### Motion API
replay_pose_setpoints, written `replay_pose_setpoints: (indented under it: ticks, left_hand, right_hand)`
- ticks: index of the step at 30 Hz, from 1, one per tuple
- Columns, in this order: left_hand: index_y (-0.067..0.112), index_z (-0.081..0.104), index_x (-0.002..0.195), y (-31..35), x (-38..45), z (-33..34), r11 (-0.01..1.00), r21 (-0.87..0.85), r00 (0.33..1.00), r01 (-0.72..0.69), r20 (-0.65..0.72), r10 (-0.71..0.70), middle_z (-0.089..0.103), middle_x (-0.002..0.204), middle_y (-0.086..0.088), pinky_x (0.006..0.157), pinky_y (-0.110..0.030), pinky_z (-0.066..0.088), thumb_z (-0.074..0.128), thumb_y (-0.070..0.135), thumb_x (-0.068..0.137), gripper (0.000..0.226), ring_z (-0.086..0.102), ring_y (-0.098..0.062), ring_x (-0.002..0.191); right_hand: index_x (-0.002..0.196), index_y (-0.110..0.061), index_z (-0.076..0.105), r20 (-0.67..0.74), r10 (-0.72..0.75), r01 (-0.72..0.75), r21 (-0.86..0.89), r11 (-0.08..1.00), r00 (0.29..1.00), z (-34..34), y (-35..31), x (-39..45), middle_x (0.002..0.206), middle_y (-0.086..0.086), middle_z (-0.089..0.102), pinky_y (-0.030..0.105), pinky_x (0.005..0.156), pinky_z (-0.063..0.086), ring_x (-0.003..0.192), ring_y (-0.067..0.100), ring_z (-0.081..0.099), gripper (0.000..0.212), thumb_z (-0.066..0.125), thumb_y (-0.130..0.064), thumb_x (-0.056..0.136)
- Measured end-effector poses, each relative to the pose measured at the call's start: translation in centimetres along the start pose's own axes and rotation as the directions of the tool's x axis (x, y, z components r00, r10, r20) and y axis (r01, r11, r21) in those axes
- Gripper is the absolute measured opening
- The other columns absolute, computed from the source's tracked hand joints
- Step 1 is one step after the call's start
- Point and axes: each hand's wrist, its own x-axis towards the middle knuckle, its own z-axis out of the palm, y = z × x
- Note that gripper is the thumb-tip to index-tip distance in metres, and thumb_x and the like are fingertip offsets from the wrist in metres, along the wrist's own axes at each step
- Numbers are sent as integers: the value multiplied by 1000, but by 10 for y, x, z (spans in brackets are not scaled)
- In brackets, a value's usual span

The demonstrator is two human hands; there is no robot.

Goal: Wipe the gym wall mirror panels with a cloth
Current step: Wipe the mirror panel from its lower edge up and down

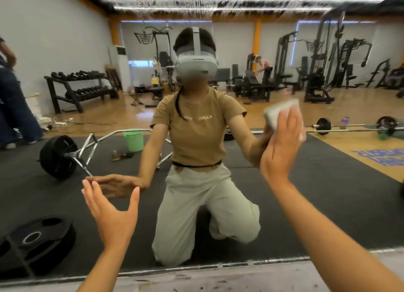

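The right hand (282, 145) presses a folded white cloth (281, 113) flat against the large wall mirror panel (328, 182), fingers spread over it. The left hand (111, 213) rests released, fingertips on the glass. The flat-palmed grip could let the cloth slip down, and the bracing fingertips may leave smudges.

We get single head view only, worn up top, facing straight into wall mirror (328, 182), close up; mirror's bottom edge low in frame, both forearms reaching in from below.
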Motion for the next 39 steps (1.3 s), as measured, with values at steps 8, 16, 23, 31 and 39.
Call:
replay_pose_setpoints:
  ticks: [8, 16, 23, 31, 39]
  left_hand:
    - [9, 8, 158, 2, 0, -2, 999, 27, 1000, -21, 8, 21, -7, 166, 8, 113, -25, 5, 72, 38, 86, 100, -8, -10, 152]
    - [10, 7, 158, 1, 0, 0, 999, 30, 1000, -23, 10, 23, -8, 166, 9, 114, -27, 5, 71, 39, 86, 101, -8, -10, 152]
    - [10, 7, 158, -1, -1, 1, 999, 38, 1000, -20, 7, 20, -7, 166, 8, 113, -27, 5, 70, 39, 87, 100, -8, -10, 152]
    - [10, 6, 158, -2, 1, 2, 999, 39, 999, -36, 12, 35, -7, 166, 7, 112, -21, 3, 70, 40, 87, 100, -8, -11, 152]
    - [11, 4, 158, -9, 2, 4, 997, 39, 998, -59, 6, 59, -9, 166, 6, 117, -27, 4, 67, 47, 87, 101, -8, -13, 152]
  right_hand:
    - [154, -45, -12, 335, 374, -364, -96, 927, 865, -26, 77, -230, 162, -21, -14, 56, 122, 8, 151, 7, -10, 56, 10, -55, 103]
    - [155, -18, 18, 97, 55, -55, 0, 998, 994, -11, 27, -35, 163, 13, 7, 29, 119, -14, 151, 20, -3, 54, 30, -11, 103]
    - [156, -12, 22, -66, 132, -131, 15, 991, 989, -7, 18, 7, 164, 13, 14, 27, 119, -10, 152, 25, 4, 52, 30, -10, 105]
    - [151, -48, -16, 472, 367, -333, -157, 930, 802, -37, 98, -276, 161, -18, -22, 50, 123, 7, 150, 7, -16, 58, 20, -41, 106]
    - [158, -30, -2, 485, 75, -95, 17, 995, 871, -32, 86, -203, 166, -3, -13, 31, 122, -7, 152, 21, -10, 54, 15, -40, 108]
